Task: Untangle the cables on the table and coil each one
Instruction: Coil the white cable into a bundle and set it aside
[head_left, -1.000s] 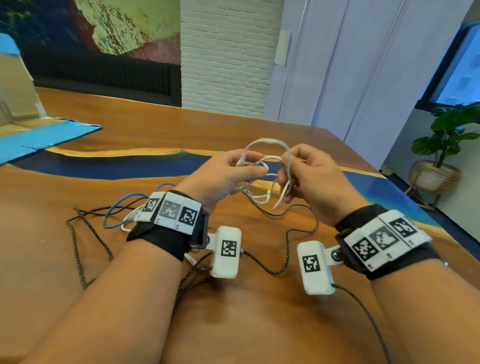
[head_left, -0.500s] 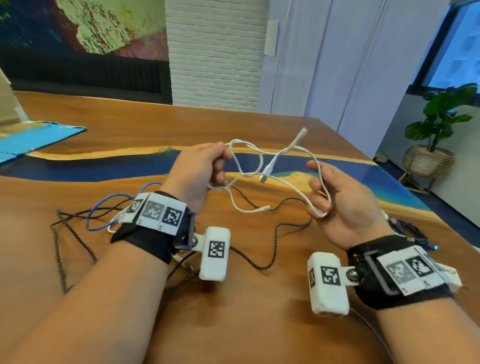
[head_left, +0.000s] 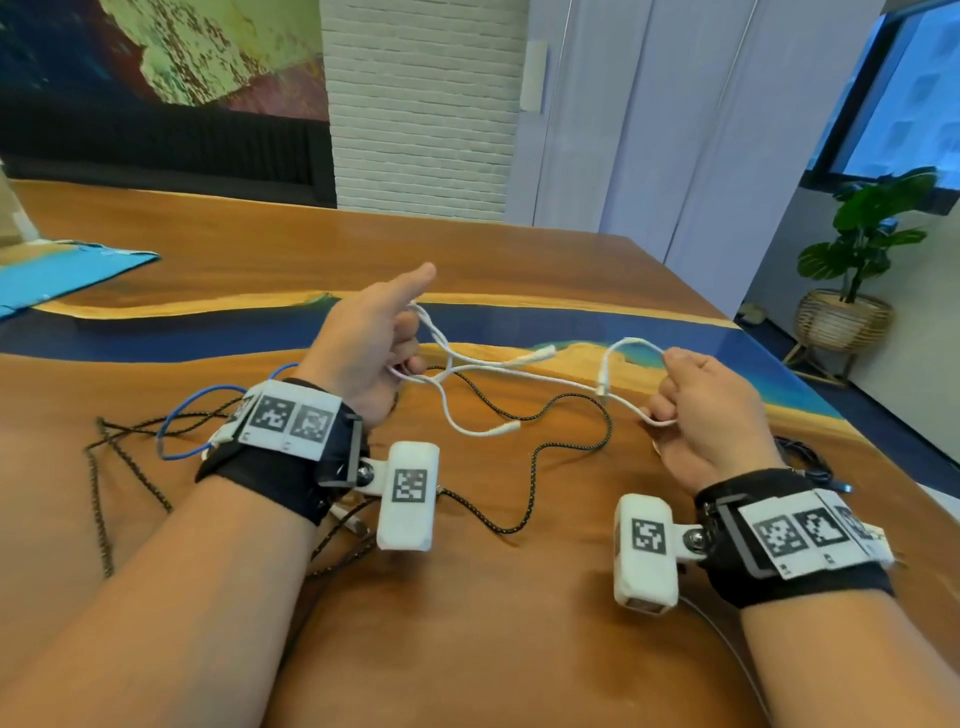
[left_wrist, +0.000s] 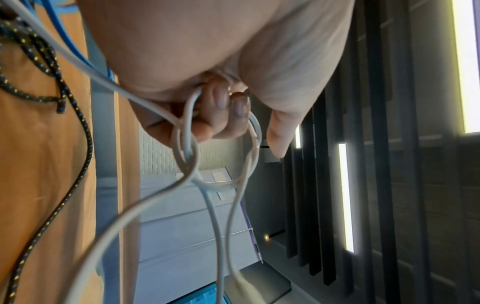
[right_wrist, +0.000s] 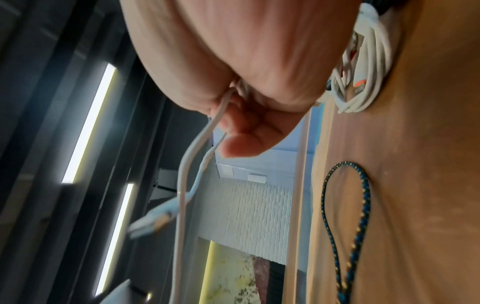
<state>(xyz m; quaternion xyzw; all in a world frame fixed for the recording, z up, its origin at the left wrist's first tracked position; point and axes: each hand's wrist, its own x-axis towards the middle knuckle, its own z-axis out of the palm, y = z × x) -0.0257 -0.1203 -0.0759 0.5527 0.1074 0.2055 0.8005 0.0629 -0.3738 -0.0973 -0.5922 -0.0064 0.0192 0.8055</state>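
White cable (head_left: 519, 374) strung in the air between both hands, above the tabletop (head_left: 467, 649), several strands and loose plug ends hanging from it; how many separate white leads make up the bundle cannot be told. Left hand (head_left: 363, 345) holds its end with lower fingers curled round looped strands, index finger pointing out straight; the left wrist view shows the strands crossing and twisting just past the fingertips (left_wrist: 221, 107), but the exact wrap inside the fist is hidden. Right hand (head_left: 711, 410) pinches a loop of the same cable, fingers closed on it; in the right wrist view a plug (right_wrist: 150, 224) dangles below, blurred. Black braided cable (head_left: 535, 467) lies on the tabletop beneath and between the hands, snaking back under the left wrist where its course is covered by the forearm. Blue cable (head_left: 197, 415) loops just left of the left wrist, partly hidden behind the strap. A coiled white bundle (right_wrist: 363, 72) with an orange-tipped plug sits on the tabletop close beside the right hand, seen only in the right wrist view. A dark cable (head_left: 810, 462) lies beyond the right wrist, partly cut off by it. Blue sheet (head_left: 62, 275) at far left edge; potted plant (head_left: 857, 249) on the floor off right.
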